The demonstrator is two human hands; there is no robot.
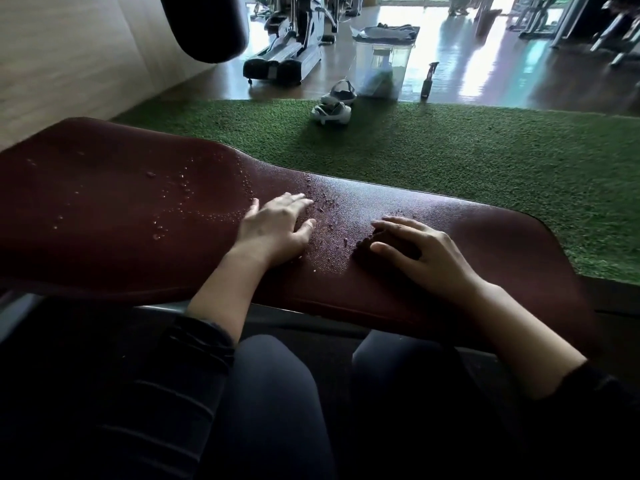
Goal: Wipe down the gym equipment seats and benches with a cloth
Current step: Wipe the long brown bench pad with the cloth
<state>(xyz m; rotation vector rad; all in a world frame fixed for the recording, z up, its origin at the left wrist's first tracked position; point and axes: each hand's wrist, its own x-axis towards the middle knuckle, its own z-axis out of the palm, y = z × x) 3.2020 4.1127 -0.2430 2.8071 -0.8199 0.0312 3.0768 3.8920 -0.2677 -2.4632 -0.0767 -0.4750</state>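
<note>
A dark red padded bench (pixel 121 209) stretches across in front of me, speckled with water droplets (pixel 322 206) around its middle and left part. My left hand (pixel 273 226) lies flat on the pad with straight fingers, just left of the wettest patch. My right hand (pixel 415 251) rests on the pad to the right, its fingers and thumb curled round a small dark cloth (pixel 396 241) that is pressed to the surface. Most of the cloth is hidden under the hand.
Beyond the bench lies green artificial turf (pixel 450 150) with a pair of white shoes (pixel 334 105) at its far edge. A clear plastic bin (pixel 381 67), a dark spray bottle (pixel 427 81) and exercise machines (pixel 294 39) stand on the glossy floor. A black pad (pixel 207 26) hangs top left.
</note>
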